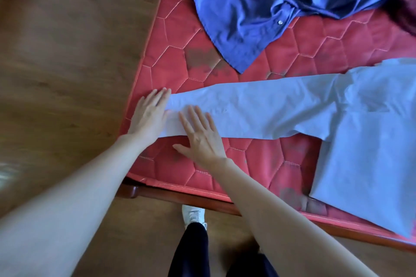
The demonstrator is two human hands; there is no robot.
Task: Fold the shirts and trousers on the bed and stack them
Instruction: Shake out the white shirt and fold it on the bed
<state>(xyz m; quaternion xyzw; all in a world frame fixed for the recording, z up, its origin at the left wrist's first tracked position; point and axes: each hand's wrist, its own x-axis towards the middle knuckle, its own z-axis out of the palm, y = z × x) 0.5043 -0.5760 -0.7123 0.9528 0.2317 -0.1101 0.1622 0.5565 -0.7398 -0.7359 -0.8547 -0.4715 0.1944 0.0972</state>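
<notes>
A pale blue shirt lies flat on the red quilted mattress, one long sleeve stretched out to the left. My left hand rests flat at the sleeve's cuff end near the mattress's left edge, fingers straight. My right hand presses flat on the sleeve just right of it, fingers spread. A dark blue satin shirt lies rumpled at the far side of the mattress, a button showing.
The mattress sits on a dark wooden bed frame over a wood floor. My leg in dark trousers and a white shoe stand by the bed's near edge. A dark red cloth shows at the top right corner.
</notes>
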